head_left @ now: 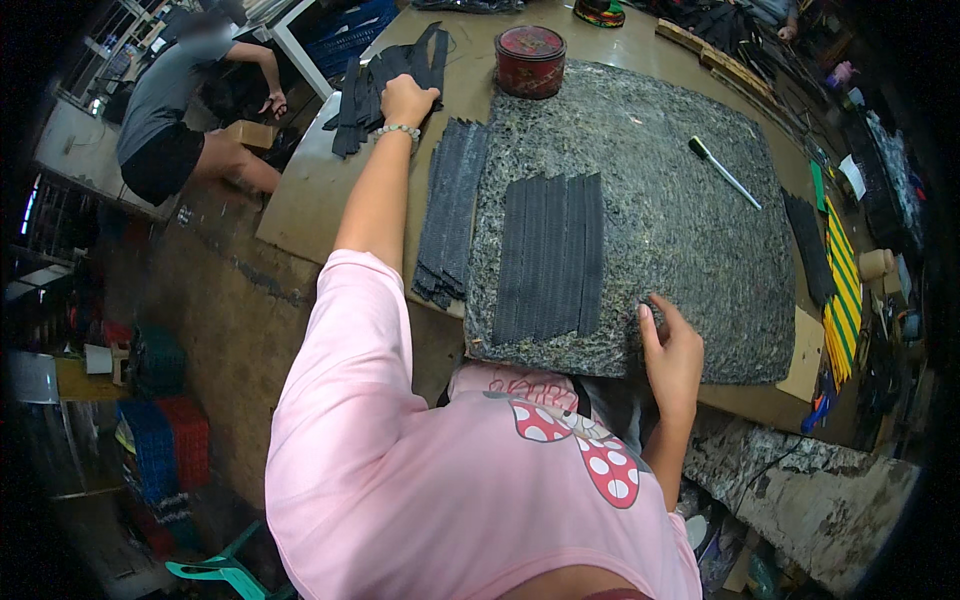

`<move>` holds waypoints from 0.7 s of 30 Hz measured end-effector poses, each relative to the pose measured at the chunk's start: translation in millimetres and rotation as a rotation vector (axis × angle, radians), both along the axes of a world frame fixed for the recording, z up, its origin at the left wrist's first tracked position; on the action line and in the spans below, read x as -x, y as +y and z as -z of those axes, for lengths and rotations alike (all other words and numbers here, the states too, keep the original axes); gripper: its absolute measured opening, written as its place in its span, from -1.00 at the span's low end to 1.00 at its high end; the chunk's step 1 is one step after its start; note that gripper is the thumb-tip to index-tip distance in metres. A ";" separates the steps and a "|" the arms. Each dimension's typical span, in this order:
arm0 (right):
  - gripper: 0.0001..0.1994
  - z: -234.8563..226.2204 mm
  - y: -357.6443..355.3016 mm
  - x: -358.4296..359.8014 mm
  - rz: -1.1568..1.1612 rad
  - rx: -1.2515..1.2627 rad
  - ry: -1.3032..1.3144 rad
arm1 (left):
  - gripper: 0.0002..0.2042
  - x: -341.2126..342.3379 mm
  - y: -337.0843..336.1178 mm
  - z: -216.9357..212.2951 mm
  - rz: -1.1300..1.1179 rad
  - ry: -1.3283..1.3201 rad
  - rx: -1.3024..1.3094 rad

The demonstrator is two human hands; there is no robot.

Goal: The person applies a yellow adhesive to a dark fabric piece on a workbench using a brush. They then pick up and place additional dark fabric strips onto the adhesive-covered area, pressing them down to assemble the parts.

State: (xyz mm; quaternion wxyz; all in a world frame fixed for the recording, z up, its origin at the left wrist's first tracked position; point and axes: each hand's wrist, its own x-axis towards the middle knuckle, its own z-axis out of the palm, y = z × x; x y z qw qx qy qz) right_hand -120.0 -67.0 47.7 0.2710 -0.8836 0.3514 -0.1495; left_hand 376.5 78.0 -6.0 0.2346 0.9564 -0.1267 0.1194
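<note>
Stretched out to the far left, my left hand (pixel 408 100) has its fingers closed on a black strip in a loose pile of black strips (pixel 378 80). My right hand (pixel 672 345) rests near the front edge of a speckled grey mat (pixel 690 240), thumb and forefinger apart, nothing visible in it. Left of it, several black textured strips (pixel 550 255) lie side by side on the mat, their ends cut at a slant. Another stack of dark strips (pixel 452 210) lies along the mat's left edge.
A red round tin (pixel 530 62) stands at the mat's far left corner. A toothbrush-like brush (pixel 725 172) lies on the mat's right. Yellow-green striped strips (pixel 843 290) and a dark strip bundle (pixel 808 245) sit at the table's right. Another person (pixel 190 100) is bent over at far left.
</note>
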 end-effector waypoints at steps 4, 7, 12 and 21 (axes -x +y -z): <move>-0.66 -1.1 -2.5 3.0 -0.052 -0.121 0.023 | -0.69 -5.3 9.9 -8.3 0.050 -0.019 0.163; -0.68 -0.9 -9.9 -1.6 -0.082 -0.119 -0.064 | -0.71 4.9 12.8 -28.9 -0.012 0.072 0.561; -0.71 -7.4 -20.1 -35.4 -0.146 -0.319 -0.375 | -0.84 112.2 -6.3 -82.4 0.598 0.726 1.477; -0.65 -16.1 -13.9 -69.3 -0.245 -0.993 -0.910 | -0.69 330.5 -63.3 -76.3 0.956 0.997 1.108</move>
